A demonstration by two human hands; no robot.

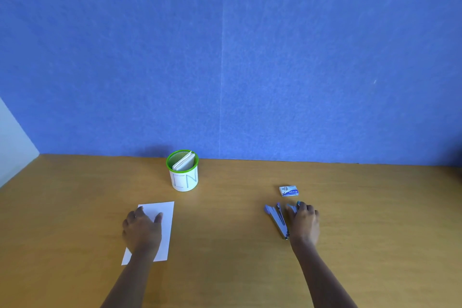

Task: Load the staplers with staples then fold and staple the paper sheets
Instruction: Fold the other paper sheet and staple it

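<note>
Staplers [278, 219] lie splayed open on the right side of the wooden table [230, 227], near a small staple box [288, 190]. The right hand [305, 220] rests over them (whether it grips one, I cannot tell). The left hand [141, 229] presses flat, fingers spread, on a white paper sheet [167, 215]. A green-rimmed cup [185, 181] of folded papers stands by the blue wall [225, 57].

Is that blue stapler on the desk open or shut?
Open. The stapler lies with its arms fanned apart from the hinge at its near end, and the right hand touches one arm.
</note>
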